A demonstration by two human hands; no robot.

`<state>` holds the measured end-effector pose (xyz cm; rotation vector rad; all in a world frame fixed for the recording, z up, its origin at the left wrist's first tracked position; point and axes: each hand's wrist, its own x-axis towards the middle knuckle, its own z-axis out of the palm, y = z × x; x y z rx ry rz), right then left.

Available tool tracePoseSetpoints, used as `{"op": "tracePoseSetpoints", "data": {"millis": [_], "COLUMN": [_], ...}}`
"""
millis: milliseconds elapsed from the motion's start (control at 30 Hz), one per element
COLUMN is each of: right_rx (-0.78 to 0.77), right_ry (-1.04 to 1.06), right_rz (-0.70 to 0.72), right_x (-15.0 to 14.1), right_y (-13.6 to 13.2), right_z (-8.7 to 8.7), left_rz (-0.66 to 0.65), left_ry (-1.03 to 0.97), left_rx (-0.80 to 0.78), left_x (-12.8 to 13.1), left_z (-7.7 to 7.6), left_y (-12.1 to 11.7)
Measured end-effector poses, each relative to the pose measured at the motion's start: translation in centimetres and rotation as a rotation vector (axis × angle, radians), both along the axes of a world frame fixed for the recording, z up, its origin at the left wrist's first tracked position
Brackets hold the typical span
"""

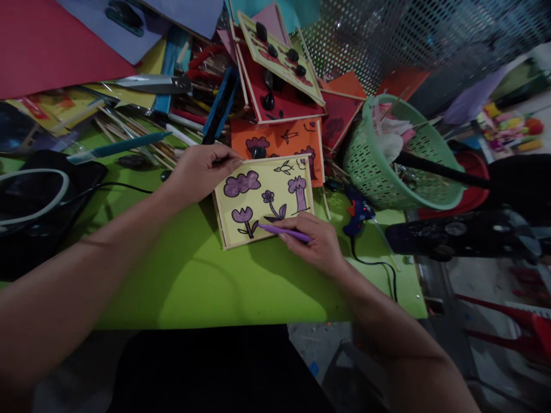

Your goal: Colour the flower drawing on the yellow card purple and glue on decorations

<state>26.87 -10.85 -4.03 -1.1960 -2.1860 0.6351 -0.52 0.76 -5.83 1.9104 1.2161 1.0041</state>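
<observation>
1. The green table [198, 287] fills the foreground, its near edge bare; floor [318, 344] shows below.
2. The right hand [316, 241] pinches a purple pen [297, 234] over the card [235, 232]. The pen's long axis runs mostly left to right, slightly aslant, its tip pointing left to a leaf of the tulip drawing.
3. The card lies on the table in front of the person, its drawings upright to them and its right side tilted slightly away.
4. The left hand [206, 169] pinches the card's far left corner between thumb and fingers.
5. Right of the card lies a blue glue gun [359, 215] with a black cord.
6. Beyond it, a green basket [365, 166] holds white and pink scraps and thin sticks. A red tub [477, 172] shows behind it; its contents are hidden.
7. An orange card [279, 131] sits just past the card; scissors [159, 84] lie farther left.
8. At the back stands a perforated metal panel [353, 40].
</observation>
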Motion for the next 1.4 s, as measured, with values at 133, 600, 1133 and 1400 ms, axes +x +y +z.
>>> {"op": "tracePoseSetpoints", "data": {"millis": [133,600,1133,1400], "right_rx": [0.003,-0.140,-0.135,-0.115], "right_ry": [0.030,0.082,0.029,0.016], "right_rz": [-0.016,0.072,0.085,0.094], "right_x": [0.1,-0.9,-1.0,-1.5], "right_y": [0.1,0.8,1.0,1.0], "right_z": [0.0,0.7,0.9,0.5], "left_rz": [0.017,-0.052,-0.059,-0.057], "left_ry": [0.032,0.030,0.006,0.003], "left_rx": [-0.021,0.028,0.007,0.007], "left_x": [-0.1,0.0,0.2,0.2], "left_z": [-0.4,-1.0,-0.8,-0.7], "left_y": [0.2,0.5,0.5,0.4]}}
